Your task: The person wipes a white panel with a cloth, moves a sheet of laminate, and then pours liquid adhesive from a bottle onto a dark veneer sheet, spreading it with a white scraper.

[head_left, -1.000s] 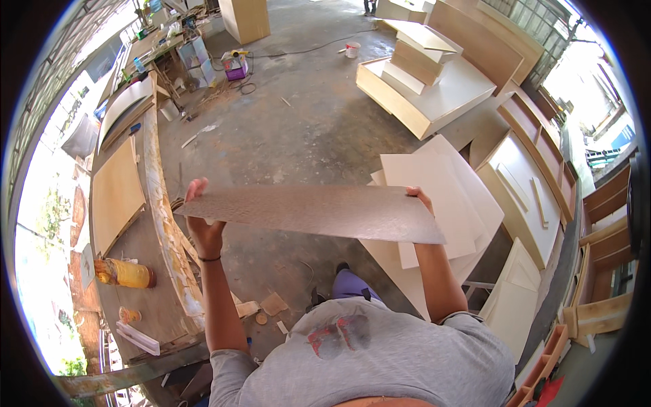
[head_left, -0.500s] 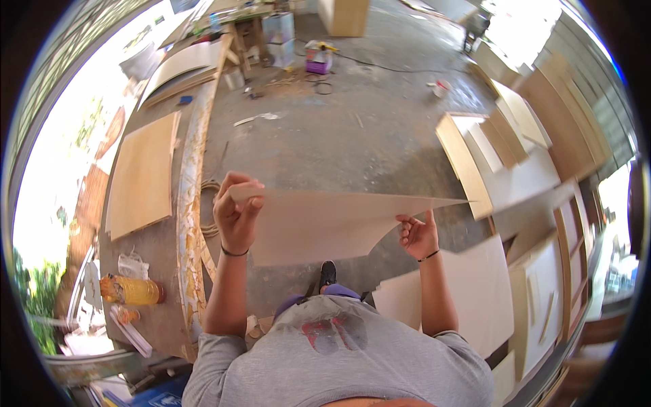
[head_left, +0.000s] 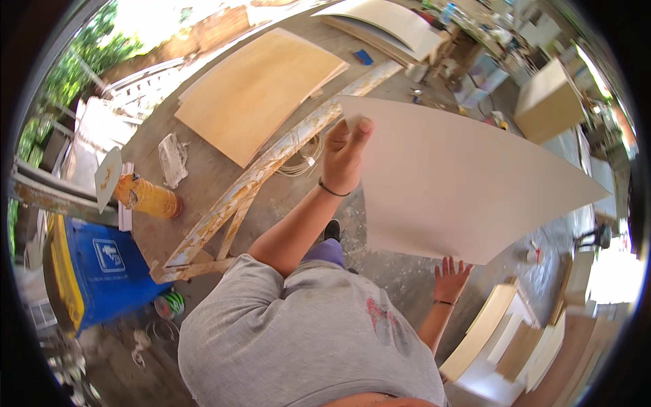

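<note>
Left fingers (head_left: pixel 364 129) have the left edge of the sheet (head_left: pixel 468 180) pinched; right fingers (head_left: pixel 445 266) are spread at its bottom edge, no telling if they're taking weight. Firm pinch plus support underneath should stop it flopping. Left of the left fingers: bottle (head_left: pixel 150 197) and plywood (head_left: pixel 261 88) on the surface (head_left: pixel 210 178), then a beam (head_left: pixel 251 182) that could snag it. Box (head_left: pixel 480 331) near the right fingers, kinda in the way.

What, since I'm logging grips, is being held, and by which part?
The left hand holds a pale sheet near its upper-left corner; the right hand is open at its lower edge, contact unclear.
</note>
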The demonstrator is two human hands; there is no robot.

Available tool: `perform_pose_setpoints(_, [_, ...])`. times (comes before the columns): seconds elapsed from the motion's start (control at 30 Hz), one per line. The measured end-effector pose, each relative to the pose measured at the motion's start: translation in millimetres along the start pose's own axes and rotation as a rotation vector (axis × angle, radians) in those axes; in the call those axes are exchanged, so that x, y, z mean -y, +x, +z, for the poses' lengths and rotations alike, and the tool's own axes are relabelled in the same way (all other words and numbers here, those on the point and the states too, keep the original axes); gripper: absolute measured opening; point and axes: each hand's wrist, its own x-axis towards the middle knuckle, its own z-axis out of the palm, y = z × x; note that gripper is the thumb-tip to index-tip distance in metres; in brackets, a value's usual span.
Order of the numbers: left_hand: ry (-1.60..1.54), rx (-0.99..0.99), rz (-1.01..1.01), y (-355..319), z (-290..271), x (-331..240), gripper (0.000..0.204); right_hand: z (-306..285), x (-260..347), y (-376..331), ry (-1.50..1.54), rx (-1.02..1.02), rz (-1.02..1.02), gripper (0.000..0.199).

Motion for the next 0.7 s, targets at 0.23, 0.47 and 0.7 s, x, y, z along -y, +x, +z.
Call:
perform_pose_setpoints(0.23, [0.039,-0.116,0.162,96,-12,32,0.025,110,46,143,-0.297,-0.142,0.022,0.094])
perform_pose_setpoints(0.47, [-0.015,-0.314,0.281,154,-39,46,0.042,224,54,267,-0.04,0.575,0.075,0.058])
perform_pose_setpoints(0.7, [0.29,-0.8,0.621,175,-64,67,0.032,402,124,336,-0.145,0.947,-0.125,0.039])
